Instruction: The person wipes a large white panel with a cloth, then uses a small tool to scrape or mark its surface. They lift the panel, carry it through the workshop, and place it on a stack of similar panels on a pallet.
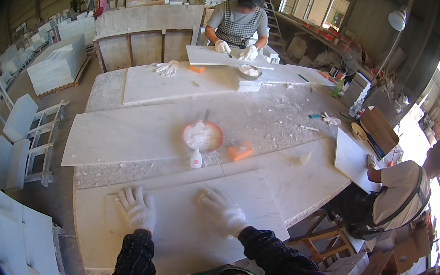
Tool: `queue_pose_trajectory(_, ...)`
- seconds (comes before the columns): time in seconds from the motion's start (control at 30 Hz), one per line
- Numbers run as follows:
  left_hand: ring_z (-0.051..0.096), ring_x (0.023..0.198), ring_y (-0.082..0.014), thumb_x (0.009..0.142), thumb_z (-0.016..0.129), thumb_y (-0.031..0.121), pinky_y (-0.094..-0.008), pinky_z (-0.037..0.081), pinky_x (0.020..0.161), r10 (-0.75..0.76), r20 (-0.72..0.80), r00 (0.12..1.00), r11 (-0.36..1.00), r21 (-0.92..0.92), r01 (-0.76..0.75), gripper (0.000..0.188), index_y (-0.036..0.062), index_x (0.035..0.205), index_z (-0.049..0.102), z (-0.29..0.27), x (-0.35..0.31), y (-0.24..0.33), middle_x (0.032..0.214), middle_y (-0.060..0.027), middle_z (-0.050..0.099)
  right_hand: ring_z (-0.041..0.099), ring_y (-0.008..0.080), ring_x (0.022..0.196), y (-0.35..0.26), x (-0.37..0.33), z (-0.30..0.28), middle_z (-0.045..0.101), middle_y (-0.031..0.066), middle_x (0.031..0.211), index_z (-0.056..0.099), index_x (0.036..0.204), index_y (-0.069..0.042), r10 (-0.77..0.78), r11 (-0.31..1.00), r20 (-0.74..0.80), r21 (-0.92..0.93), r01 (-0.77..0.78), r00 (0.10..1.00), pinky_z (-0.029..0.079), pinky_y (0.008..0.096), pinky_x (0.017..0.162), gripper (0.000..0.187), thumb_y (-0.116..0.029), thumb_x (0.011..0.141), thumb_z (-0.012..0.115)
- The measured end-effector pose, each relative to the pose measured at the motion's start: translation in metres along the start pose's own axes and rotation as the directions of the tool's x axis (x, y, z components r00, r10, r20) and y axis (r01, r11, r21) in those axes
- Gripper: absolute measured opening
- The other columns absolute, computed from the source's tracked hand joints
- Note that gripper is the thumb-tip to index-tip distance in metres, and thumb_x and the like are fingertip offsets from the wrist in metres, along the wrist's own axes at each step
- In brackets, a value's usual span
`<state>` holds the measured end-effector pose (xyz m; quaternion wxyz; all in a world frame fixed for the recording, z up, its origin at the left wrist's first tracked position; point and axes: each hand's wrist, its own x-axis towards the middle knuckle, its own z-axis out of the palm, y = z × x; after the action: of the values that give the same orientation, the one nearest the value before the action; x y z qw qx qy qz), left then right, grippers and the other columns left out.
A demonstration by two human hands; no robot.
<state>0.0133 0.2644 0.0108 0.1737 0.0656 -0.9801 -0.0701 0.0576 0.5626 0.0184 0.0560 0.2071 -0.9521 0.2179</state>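
The left hand (136, 208) is laid open, nothing grasped, on the near marble slab (182, 233), which could be scratched if dragged over the gritty bench (115, 171). The white bottle (196, 160) and powder bowl (203, 136) could be tipped by a forward sweep. The right hand (222, 212) is blurred, its grip released; room is left toward the slab's right edge.

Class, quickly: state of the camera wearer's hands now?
Left hand: open, spread over the white slab.
Right hand: blurred, but looks open, nothing visibly held.
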Motion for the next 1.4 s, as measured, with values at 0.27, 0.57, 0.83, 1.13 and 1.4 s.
queue_pose_trajectory(0.27, 0.032, 0.144, -0.0422, 0.1, 0.044, 0.042, -0.0559, 0.014, 0.123, -0.028, -0.014, 1.0, 0.999, -0.036, 0.028, 0.047, 0.0139, 0.137, 0.055, -0.003, 0.001, 0.003, 0.149, -0.0163, 0.046, 0.039, 0.0444, 0.14, 0.102, -0.015, -0.058, 0.046, 0.0155, 0.153, 0.055, 0.141, -0.014, 0.394, 0.907, -0.211, -0.07, -0.416, 0.895, 0.035, 0.0505, 0.117, 0.047, -0.032, 0.097, 0.06)
queue_pose_trajectory(0.57, 0.033, 0.143, -0.0422, 0.099, 0.047, 0.043, -0.058, 0.014, 0.122, -0.017, -0.029, 0.999, 1.0, -0.014, 0.017, 0.047, 0.0141, 0.136, 0.053, -0.001, 0.0, 0.001, 0.147, -0.0167, 0.047, 0.044, 0.0374, 0.132, 0.05, 0.052, -0.011, 0.052, 0.0095, 0.14, 0.059, 0.132, -0.016, -0.055, 0.969, -0.141, -0.245, 0.019, 0.988, 0.041, 0.0488, 0.109, 0.052, -0.02, 0.081, 0.069)
queue_pose_trajectory(0.83, 0.031, 0.144, -0.0414, 0.099, 0.047, 0.043, -0.0563, 0.014, 0.123, -0.026, 0.017, 1.0, 0.999, -0.042, 0.027, 0.048, 0.0141, 0.136, 0.054, -0.008, 0.0, 0.004, 0.149, -0.0153, 0.045, 0.044, 0.0348, 0.138, -0.061, 0.034, 0.048, 0.05, 0.0116, 0.144, 0.055, 0.137, -0.015, -0.397, 0.915, -0.04, -0.097, 0.392, 0.917, 0.036, 0.0496, 0.116, 0.047, -0.024, 0.091, 0.057)
queue_pose_trajectory(1.13, 0.03, 0.145, -0.0431, 0.099, 0.049, 0.042, -0.0585, 0.013, 0.123, -0.03, -0.021, 0.999, 0.997, -0.07, 0.029, 0.046, 0.0148, 0.136, 0.055, 0.006, -0.001, -0.001, 0.149, -0.0165, 0.047, 0.045, 0.0343, 0.138, 0.051, -0.024, -0.043, 0.052, 0.0109, 0.146, 0.059, 0.135, -0.018, 0.249, 0.963, -0.179, -0.056, -0.263, 0.952, 0.044, 0.0445, 0.11, 0.04, -0.024, 0.095, 0.059)
queue_pose_trajectory(1.4, 0.032, 0.143, -0.0438, 0.098, 0.048, 0.041, -0.0581, 0.014, 0.123, -0.016, -0.051, 0.999, 0.996, -0.091, 0.011, 0.047, 0.0123, 0.135, 0.056, 0.01, -0.002, -0.005, 0.147, -0.0185, 0.047, 0.043, 0.0462, 0.139, 0.043, -0.094, -0.062, 0.051, 0.017, 0.149, 0.059, 0.139, -0.013, 0.489, 0.845, -0.27, -0.089, -0.527, 0.829, 0.037, 0.051, 0.116, 0.045, -0.032, 0.098, 0.06)
